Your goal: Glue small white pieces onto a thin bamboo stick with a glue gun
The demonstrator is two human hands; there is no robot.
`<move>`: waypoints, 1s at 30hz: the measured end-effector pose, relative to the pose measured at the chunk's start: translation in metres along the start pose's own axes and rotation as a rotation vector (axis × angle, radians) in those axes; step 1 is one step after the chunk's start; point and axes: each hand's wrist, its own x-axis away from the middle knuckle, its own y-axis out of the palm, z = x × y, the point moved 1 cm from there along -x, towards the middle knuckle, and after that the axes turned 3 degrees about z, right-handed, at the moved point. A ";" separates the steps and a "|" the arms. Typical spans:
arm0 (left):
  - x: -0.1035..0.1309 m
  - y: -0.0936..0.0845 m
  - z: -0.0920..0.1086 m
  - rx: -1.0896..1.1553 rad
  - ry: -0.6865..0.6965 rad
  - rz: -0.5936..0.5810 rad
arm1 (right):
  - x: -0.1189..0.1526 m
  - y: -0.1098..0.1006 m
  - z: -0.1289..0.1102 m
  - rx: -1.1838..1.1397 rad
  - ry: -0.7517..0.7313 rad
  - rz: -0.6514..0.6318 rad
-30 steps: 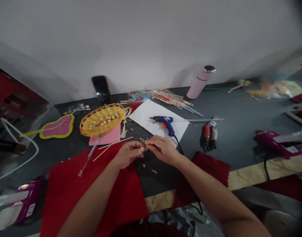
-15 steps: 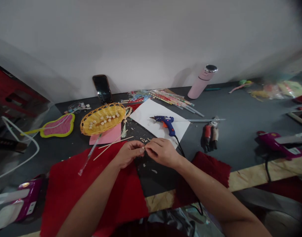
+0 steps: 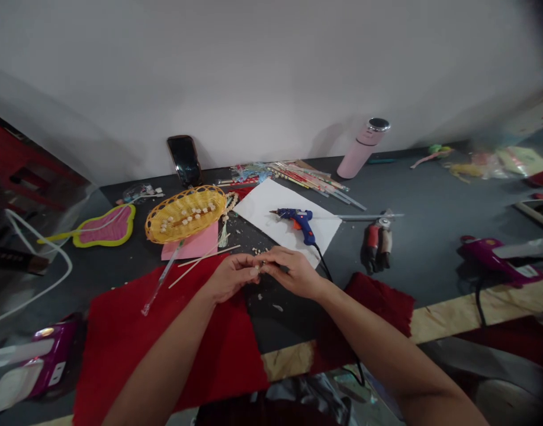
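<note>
At frame centre, the left hand [image 3: 230, 277] and right hand [image 3: 290, 271] stayed pinched together on tiny beads [image 3: 259, 270], barely shifting.

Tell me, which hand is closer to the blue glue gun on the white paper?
Right. The right hand lies just below the blue plastic glue gun, near its cord. The left hand sits farther off, down to the left over the red cloth.

two hands: left hand [image 3: 229, 277], right hand [image 3: 291, 272]. one blue glue gun [image 3: 298, 220], one yellow basket [image 3: 185, 214], one pink flask [image 3: 362, 148], one phone [image 3: 184, 160], one white sheet [image 3: 271, 207].
</note>
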 end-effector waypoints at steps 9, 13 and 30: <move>-0.001 0.000 -0.001 0.001 -0.029 0.029 | 0.004 0.007 0.005 0.021 -0.060 0.013; -0.001 0.000 -0.001 -0.025 -0.011 0.010 | 0.005 0.007 0.005 0.065 -0.040 0.008; -0.001 -0.001 -0.001 0.007 -0.004 0.027 | 0.005 0.006 0.007 0.045 -0.045 0.010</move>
